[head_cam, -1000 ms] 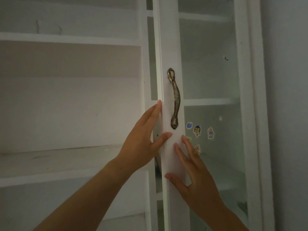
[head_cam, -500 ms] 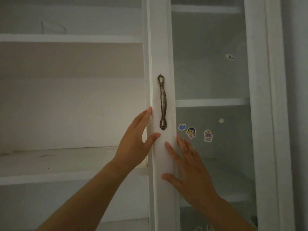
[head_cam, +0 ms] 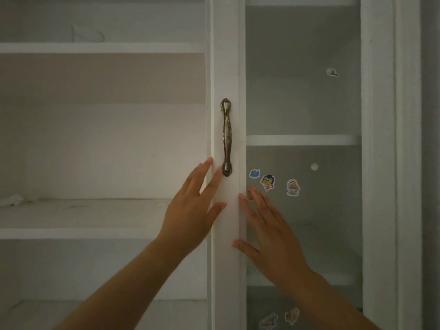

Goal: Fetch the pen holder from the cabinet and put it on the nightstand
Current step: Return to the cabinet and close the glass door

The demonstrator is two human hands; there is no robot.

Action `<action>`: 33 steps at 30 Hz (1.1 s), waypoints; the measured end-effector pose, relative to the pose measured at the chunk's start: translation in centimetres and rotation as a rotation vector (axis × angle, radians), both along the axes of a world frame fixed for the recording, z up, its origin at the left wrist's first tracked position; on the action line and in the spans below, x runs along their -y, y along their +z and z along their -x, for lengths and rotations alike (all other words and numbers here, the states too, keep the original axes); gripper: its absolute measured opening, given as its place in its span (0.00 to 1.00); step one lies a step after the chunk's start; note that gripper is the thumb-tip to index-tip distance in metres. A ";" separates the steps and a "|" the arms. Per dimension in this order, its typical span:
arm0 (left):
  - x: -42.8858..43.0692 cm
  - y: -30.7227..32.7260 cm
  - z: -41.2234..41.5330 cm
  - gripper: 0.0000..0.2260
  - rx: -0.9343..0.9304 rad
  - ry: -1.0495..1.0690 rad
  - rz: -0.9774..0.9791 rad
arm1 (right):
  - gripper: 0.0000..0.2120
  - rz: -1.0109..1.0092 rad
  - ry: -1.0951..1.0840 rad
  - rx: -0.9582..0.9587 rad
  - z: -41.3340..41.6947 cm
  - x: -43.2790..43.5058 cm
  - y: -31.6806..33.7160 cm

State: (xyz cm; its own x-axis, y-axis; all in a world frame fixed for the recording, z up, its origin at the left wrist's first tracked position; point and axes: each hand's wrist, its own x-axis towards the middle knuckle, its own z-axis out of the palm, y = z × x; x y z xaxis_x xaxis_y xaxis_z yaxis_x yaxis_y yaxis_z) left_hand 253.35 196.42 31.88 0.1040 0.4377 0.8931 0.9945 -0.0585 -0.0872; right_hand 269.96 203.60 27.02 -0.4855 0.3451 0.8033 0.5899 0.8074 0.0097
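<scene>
A white cabinet (head_cam: pixel 378 163) fills the view, its glass-paned door (head_cam: pixel 226 67) standing with the white frame upright down the middle. A dark, ornate metal handle (head_cam: pixel 227 136) is fixed vertically on that frame. The left hand (head_cam: pixel 190 210) lies flat and spread against the frame's left edge, fingertips reaching up just beside the lower end of the handle, thumb pressed across the frame's face; it grips nothing. The right hand (head_cam: pixel 269 236) is likewise flat and spread, fingers fanned over the frame's right edge and onto the glass, thumb touching the frame lower down; it too closes on nothing. On the pane just above and to the right of the right hand sit three small cartoon stickers (head_cam: pixel 267 182), with two more (head_cam: pixel 291 315) near the bottom edge. Behind the glass a white shelf (head_cam: pixel 302 140) runs across, and a small round peg (head_cam: pixel 314 166) shows on the back wall. To the left the cabinet is open to view, with a lower shelf (head_cam: pixel 83 217) that looks dusty and a higher shelf (head_cam: pixel 95 47) carrying a faint pale shape that is too dim to identify. The pen holder is not visible anywhere in this view. The light is dim and greyish, and a strip of grey wall (head_cam: pixel 431 139) borders the cabinet at the right.
</scene>
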 end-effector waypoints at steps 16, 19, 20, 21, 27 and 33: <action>-1.2 -3.4 -3.0 0.49 -0.261 0.202 0.025 | 0.48 -0.050 -0.141 0.079 -2.8 -2.5 -0.3; -1.4 -3.2 -3.2 0.51 -0.261 0.242 0.018 | 0.49 -0.064 -0.138 0.076 -2.6 -2.9 -0.4; -1.4 -3.1 -3.3 0.51 -0.265 0.247 0.016 | 0.49 -0.068 -0.136 0.081 -2.6 -3.0 -0.4; -1.3 -3.1 -3.3 0.51 -0.266 0.243 0.014 | 0.49 -0.070 -0.136 0.084 -2.6 -3.0 -0.4; -0.7 -3.0 -3.3 0.46 -0.274 0.271 0.052 | 0.48 -0.123 -0.160 0.064 -2.8 -2.6 -0.7; -1.2 -3.1 -3.4 0.45 -0.290 0.313 0.079 | 0.51 -0.129 -0.141 0.051 -2.6 -3.2 -0.9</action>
